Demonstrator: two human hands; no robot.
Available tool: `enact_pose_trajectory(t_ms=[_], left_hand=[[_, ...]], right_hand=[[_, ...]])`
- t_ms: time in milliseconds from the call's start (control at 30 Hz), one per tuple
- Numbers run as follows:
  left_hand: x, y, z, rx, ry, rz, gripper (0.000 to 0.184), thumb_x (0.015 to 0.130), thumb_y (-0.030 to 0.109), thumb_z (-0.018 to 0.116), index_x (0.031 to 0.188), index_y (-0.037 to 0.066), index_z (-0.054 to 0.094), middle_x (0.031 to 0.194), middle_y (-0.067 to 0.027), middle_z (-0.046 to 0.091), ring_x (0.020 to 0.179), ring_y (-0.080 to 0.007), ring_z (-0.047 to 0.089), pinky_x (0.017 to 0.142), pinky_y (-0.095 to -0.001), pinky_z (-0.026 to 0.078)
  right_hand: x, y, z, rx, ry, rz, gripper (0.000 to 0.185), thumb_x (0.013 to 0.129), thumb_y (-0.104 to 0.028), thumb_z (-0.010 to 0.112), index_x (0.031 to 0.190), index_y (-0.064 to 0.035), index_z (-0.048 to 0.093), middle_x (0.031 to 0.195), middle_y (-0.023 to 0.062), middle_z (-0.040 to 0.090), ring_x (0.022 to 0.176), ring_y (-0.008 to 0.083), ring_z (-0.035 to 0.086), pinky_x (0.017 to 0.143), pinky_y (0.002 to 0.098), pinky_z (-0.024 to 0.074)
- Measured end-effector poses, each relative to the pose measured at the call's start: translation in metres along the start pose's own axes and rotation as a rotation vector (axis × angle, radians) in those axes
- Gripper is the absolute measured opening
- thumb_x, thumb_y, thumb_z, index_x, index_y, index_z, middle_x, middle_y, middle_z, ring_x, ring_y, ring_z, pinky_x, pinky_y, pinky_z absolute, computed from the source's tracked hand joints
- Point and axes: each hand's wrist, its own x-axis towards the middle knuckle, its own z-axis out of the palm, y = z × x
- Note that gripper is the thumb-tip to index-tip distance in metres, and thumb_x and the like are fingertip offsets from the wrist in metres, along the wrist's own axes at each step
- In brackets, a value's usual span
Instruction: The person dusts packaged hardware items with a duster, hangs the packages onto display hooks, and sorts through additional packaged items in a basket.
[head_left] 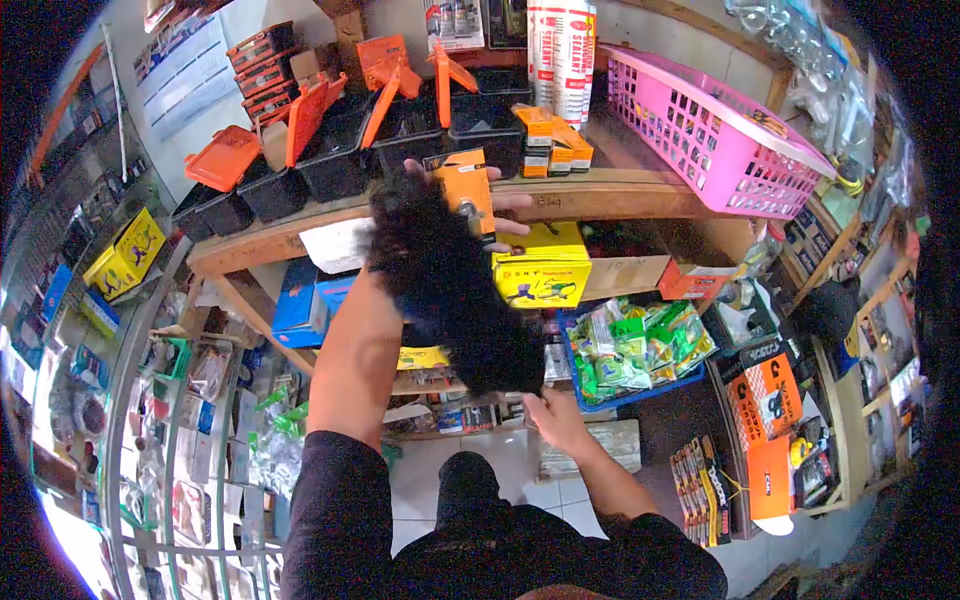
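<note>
A fluffy black duster point(450, 285) stretches across the middle of the head view, its lower end by my right hand point(558, 420). My right hand is closed around that end; the handle itself is mostly hidden. My left hand point(508, 210) reaches up to the wooden shelf edge, partly hidden behind the duster. It holds a small orange and black packet point(464, 185), with a picture of a round part on it, fingers showing on both sides. The duster's upper end overlaps the packet's left side and covers my left wrist.
Black bins point(335, 160) with orange lids line the shelf point(600, 195). Small orange boxes point(555, 145), sealant tubes point(562, 60) and a pink basket point(690, 130) stand there too. Below are yellow boxes point(542, 265) and a blue tray point(607, 402) of green packets. Glass shelving point(190, 440) stands left.
</note>
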Motion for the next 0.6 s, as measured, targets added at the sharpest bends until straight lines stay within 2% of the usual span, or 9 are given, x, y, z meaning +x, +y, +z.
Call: enact_pose_trajectory(t_ms=[33, 100, 133, 233, 267, 367, 400, 433, 600], left_hand=[[-0.004, -0.002, -0.002, 0.002, -0.002, 0.004, 0.085, 0.068, 0.074, 0.025, 0.125, 0.011, 0.035, 0.121, -0.0103, 0.045, 0.107, -0.0255, 0.047, 0.085, -0.0405, 0.041], [-0.019, -0.007, -0.013, 0.034, 0.711, 0.071, 0.084, 0.068, 0.072, 0.033, 0.125, 0.010, 0.034, 0.126, -0.0190, 0.037, 0.106, -0.0403, 0.044, 0.084, -0.0487, 0.039], [-0.027, -0.009, -0.031, -0.758, 0.281, 0.155, 0.058, 0.084, 0.051, 0.033, 0.125, 0.010, 0.034, 0.128, -0.0136, 0.036, 0.107, -0.0548, 0.034, 0.083, -0.0596, 0.036], [-0.005, -0.005, 0.002, -0.242, 0.107, 0.162, 0.081, 0.071, 0.069, 0.035, 0.126, 0.010, 0.032, 0.126, -0.0235, 0.034, 0.105, -0.0476, 0.040, 0.085, -0.0561, 0.035], [-0.009, -0.006, 0.004, -0.078, 0.355, 0.039, 0.084, 0.070, 0.070, 0.037, 0.126, 0.008, 0.031, 0.127, -0.0239, 0.033, 0.107, -0.0493, 0.038, 0.086, -0.0585, 0.033], [-0.009, -0.001, 0.007, 0.063, 0.237, 0.052, 0.093, 0.064, 0.076, 0.029, 0.129, 0.009, 0.027, 0.127, -0.0183, 0.037, 0.113, -0.0361, 0.040, 0.092, -0.0466, 0.034], [-0.008, -0.001, 0.015, 0.085, 0.603, 0.037, 0.098, 0.060, 0.078, 0.025, 0.130, 0.010, 0.026, 0.126, -0.0133, 0.039, 0.114, -0.0294, 0.040, 0.094, -0.0394, 0.034], [-0.010, -0.001, 0.009, 0.137, 0.540, 0.025, 0.095, 0.061, 0.077, 0.032, 0.132, 0.014, 0.023, 0.131, -0.0096, 0.033, 0.116, -0.0430, 0.031, 0.093, -0.0540, 0.029], [-0.003, -0.006, -0.019, -0.221, 0.026, 0.044, 0.095, 0.060, 0.075, 0.045, 0.129, 0.012, 0.028, 0.129, -0.0292, 0.024, 0.113, -0.0535, 0.027, 0.083, -0.0610, 0.034]], right_hand=[[0.002, 0.000, -0.001, -0.004, 0.000, -0.002, 0.035, 0.085, -0.031, 0.048, 0.062, -0.0049, 0.046, 0.048, 0.0006, 0.044, 0.041, 0.0092, 0.041, 0.038, 0.0263, 0.0333], [0.005, 0.002, 0.000, 0.271, 0.015, 0.234, 0.034, 0.085, -0.032, 0.048, 0.068, -0.0020, 0.051, 0.050, 0.0045, 0.048, 0.042, 0.0099, 0.043, 0.039, 0.0270, 0.0348], [0.006, 0.005, 0.001, 0.291, -0.018, 0.247, 0.035, 0.084, -0.033, 0.049, 0.067, -0.0022, 0.052, 0.051, 0.0052, 0.049, 0.042, 0.0098, 0.042, 0.040, 0.0271, 0.0347], [0.010, 0.034, 0.025, 0.129, 0.006, -0.031, 0.038, 0.084, -0.035, 0.048, 0.061, -0.0048, 0.049, 0.048, 0.0024, 0.046, 0.041, 0.0090, 0.040, 0.040, 0.0261, 0.0327], [0.008, 0.016, 0.021, 0.035, 0.029, -0.067, 0.039, 0.084, -0.035, 0.047, 0.059, -0.0045, 0.048, 0.048, 0.0022, 0.046, 0.043, 0.0098, 0.042, 0.042, 0.0273, 0.0336], [0.015, 0.024, 0.015, 0.241, -0.008, 0.168, 0.039, 0.084, -0.035, 0.047, 0.066, -0.0021, 0.052, 0.050, 0.0046, 0.049, 0.045, 0.0116, 0.045, 0.043, 0.0288, 0.0363], [0.013, 0.024, 0.010, 0.316, -0.047, 0.244, 0.037, 0.084, -0.035, 0.047, 0.071, -0.0008, 0.055, 0.052, 0.0054, 0.051, 0.047, 0.0126, 0.047, 0.044, 0.0297, 0.0381], [0.010, 0.023, 0.010, 0.307, -0.050, 0.251, 0.037, 0.084, -0.035, 0.047, 0.071, -0.0008, 0.055, 0.052, 0.0054, 0.051, 0.047, 0.0126, 0.047, 0.044, 0.0297, 0.0381], [0.000, 0.009, 0.008, -0.033, 0.040, -0.013, 0.037, 0.083, -0.033, 0.048, 0.061, -0.0036, 0.049, 0.048, 0.0004, 0.047, 0.043, 0.0083, 0.044, 0.039, 0.0245, 0.0319]])
